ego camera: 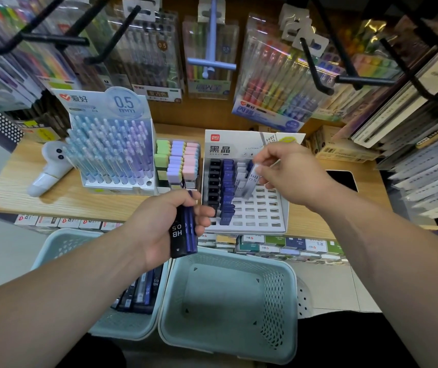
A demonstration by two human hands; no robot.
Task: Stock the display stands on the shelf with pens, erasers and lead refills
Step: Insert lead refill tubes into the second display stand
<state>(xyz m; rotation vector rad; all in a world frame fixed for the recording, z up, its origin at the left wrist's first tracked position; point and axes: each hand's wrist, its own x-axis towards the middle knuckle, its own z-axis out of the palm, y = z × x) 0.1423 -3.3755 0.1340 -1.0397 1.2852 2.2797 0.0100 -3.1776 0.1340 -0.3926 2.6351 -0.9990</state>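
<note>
Right hand (289,171) is up over the lead refill stand (263,216), thumb and fingertips pinching a pale grey HB 0.5 refill case (251,181) by its upper end. Its lower end slants down toward the third column, just beside the blue row. The stand sits at the front edge of the wooden shelf (53,192), right of the eraser stand (178,160) and the 0.5 mm pen display (111,150). Black and blue columns look nearly filled, the grey one is only begun at the back, and plenty of white slots show toward the front. Left hand (164,227) hangs just off the shelf's front edge, fingers wrapped round a bundle of dark and blue refill cases (183,232). To do this one well, I'd say bring the case upright, square its bottom corner to the opening and not the divider, then press it down level with its neighbours. More refills lie in the left basket (61,243).
</note>
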